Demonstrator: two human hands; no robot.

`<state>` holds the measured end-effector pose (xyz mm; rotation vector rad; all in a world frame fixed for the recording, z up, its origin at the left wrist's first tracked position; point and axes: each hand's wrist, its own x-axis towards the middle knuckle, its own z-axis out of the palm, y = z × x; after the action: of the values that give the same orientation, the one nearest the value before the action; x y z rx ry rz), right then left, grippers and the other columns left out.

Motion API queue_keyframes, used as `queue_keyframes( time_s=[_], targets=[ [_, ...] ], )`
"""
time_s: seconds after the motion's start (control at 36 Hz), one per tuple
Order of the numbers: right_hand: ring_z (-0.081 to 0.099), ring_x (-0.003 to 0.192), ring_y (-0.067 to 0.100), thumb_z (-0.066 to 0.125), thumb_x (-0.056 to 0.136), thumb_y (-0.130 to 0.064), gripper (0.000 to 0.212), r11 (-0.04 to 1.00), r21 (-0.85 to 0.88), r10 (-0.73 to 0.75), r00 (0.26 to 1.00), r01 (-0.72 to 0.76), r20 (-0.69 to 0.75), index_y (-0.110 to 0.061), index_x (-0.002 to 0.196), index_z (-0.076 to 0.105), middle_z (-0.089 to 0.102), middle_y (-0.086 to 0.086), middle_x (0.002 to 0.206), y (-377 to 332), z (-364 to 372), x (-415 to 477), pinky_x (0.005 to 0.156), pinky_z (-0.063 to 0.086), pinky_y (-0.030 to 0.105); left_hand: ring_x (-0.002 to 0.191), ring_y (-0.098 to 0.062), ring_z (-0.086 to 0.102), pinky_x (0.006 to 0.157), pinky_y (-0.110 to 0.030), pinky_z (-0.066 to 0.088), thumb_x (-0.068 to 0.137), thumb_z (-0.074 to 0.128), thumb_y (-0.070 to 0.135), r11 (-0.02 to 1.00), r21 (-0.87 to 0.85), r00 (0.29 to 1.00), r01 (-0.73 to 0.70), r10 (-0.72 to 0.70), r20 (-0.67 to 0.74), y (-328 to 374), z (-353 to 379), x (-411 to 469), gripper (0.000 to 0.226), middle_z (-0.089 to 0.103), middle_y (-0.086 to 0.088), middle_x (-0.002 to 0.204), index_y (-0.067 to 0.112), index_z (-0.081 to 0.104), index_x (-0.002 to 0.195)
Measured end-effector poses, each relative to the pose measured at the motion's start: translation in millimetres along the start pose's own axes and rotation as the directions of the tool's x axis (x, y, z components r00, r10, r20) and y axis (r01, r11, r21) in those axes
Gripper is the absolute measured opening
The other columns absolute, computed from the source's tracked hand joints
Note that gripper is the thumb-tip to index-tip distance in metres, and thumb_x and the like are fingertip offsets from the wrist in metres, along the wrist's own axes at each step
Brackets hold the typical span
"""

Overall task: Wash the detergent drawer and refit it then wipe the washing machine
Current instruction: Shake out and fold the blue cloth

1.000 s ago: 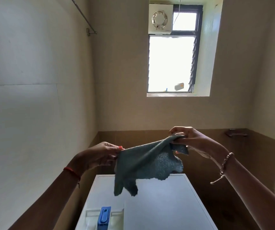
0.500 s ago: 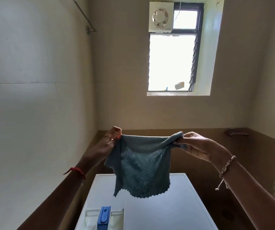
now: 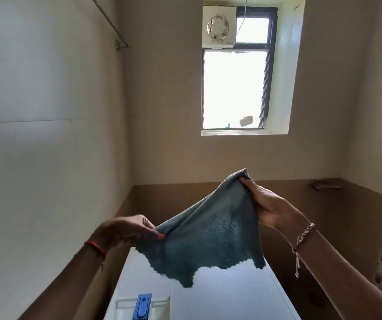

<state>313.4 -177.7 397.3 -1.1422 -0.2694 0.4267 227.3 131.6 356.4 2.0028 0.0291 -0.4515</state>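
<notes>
I see my left hand (image 3: 125,232) pinching one corner of a blue-grey square microfibre cloth (image 3: 208,241). My right hand (image 3: 268,206) is clamped on the opposite corner, which it holds higher. The cloth hangs spread between them in the air above the white washing machine (image 3: 231,296). The white plastic detergent drawer with a blue insert (image 3: 142,306) shows at the machine's near left corner. I cannot tell whether it is fully seated.

Red wrist thread (image 3: 95,247), beaded bracelet (image 3: 303,236)
</notes>
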Motion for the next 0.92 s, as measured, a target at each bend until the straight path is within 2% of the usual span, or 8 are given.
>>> queue_keyframes(
  time_s=[0.11,0.19,0.39,0.5,0.58,0.69,0.81,0.92],
  targets=[
    [0.062,0.058,0.018,0.047,0.096,-0.035,0.030,0.989,-0.025,0.142,0.985,-0.145,-0.094,-0.010,0.085,0.060,0.064,0.009,0.070,-1.5,6.1,5.4,0.055,0.052,0.026,0.090,-0.033,0.069,0.070,-0.043,0.058,0.065,0.079,0.047,0.955,-0.288,0.996,0.072,-0.085,-0.034,-20.0,15.1,14.1,0.057,0.070,-0.021,0.102,0.000,0.072,0.097],
    [0.061,0.041,0.017,0.039,0.100,-0.031,0.036,0.975,0.027,0.220,0.965,-0.219,-0.145,-0.006,0.079,0.056,0.063,0.009,0.051,1.8,2.2,11.6,0.041,0.049,0.021,0.100,-0.039,0.065,0.073,-0.060,0.052,0.084,0.063,0.037,0.769,-0.639,0.997,-0.036,-0.012,-0.071,-32.3,31.1,23.4,0.039,0.067,-0.024,0.110,0.005,0.071,0.105],
    [0.058,0.035,0.017,0.050,0.094,-0.006,0.031,0.968,0.061,0.249,0.953,-0.241,-0.173,0.002,0.066,0.057,0.060,0.012,0.053,6.2,-12.9,16.0,0.036,0.048,0.019,0.053,-0.022,0.065,0.052,-0.026,0.054,0.082,0.064,0.033,0.490,-0.858,0.980,-0.157,-0.032,-0.198,-29.7,48.7,27.5,0.033,0.067,-0.011,0.061,0.001,0.072,0.079],
    [0.066,0.067,0.023,0.064,0.082,0.003,0.002,0.957,-0.016,0.285,0.948,-0.290,-0.141,0.004,0.083,0.064,0.065,0.016,0.083,-4.3,-16.0,12.7,0.049,0.057,0.025,0.070,-0.018,0.062,0.062,-0.026,0.051,0.074,0.069,0.028,0.534,-0.819,0.950,-0.211,-0.085,-0.300,-20.1,39.2,26.8,0.033,0.065,-0.010,0.080,0.000,0.071,0.092],
    [0.062,0.081,0.021,0.066,0.080,0.000,0.009,0.897,-0.290,0.322,0.943,-0.333,-0.086,0.004,0.087,0.064,0.064,0.015,0.089,-7.6,-26.3,12.6,0.064,0.058,0.024,0.067,-0.015,0.059,0.070,-0.027,0.044,0.078,0.068,0.025,0.589,-0.781,0.943,-0.209,-0.089,-0.319,-15.3,30.5,25.4,0.024,0.064,-0.007,0.075,0.005,0.066,0.089],
    [0.059,0.098,0.022,0.081,0.067,-0.006,0.036,0.712,-0.605,0.257,0.934,-0.356,-0.247,0.007,0.096,0.062,0.061,0.017,0.104,-7.8,-42.9,14.4,0.072,0.054,0.021,0.070,-0.016,0.057,0.062,-0.029,0.050,0.078,0.067,0.019,0.696,-0.693,0.924,-0.190,-0.113,-0.367,-11.8,16.7,19.5,0.019,0.062,-0.008,0.079,0.008,0.060,0.092],
    [0.062,0.088,0.013,0.082,0.062,-0.007,0.032,0.704,-0.640,0.203,0.951,-0.308,-0.234,-0.001,0.091,0.070,0.069,0.011,0.101,-14.4,-50.0,15.2,0.055,0.049,0.015,0.099,-0.023,0.055,0.074,-0.028,0.052,0.083,0.062,0.001,0.774,-0.581,0.887,-0.252,-0.055,-0.459,-9.2,5.4,18.3,0.045,0.059,-0.012,0.107,0.019,0.048,0.121],
    [0.065,0.077,0.012,0.077,0.065,0.003,0.038,0.791,-0.576,0.135,0.977,-0.206,-0.164,-0.005,0.101,0.068,0.073,0.005,0.082,-23.4,-49.8,17.5,0.052,0.051,0.017,0.097,-0.017,0.060,0.075,-0.025,0.051,0.077,0.067,-0.002,0.842,-0.449,0.868,-0.299,0.044,-0.495,-0.7,-7.0,11.5,0.028,0.065,-0.007,0.103,0.011,0.066,0.102]
  ],
)
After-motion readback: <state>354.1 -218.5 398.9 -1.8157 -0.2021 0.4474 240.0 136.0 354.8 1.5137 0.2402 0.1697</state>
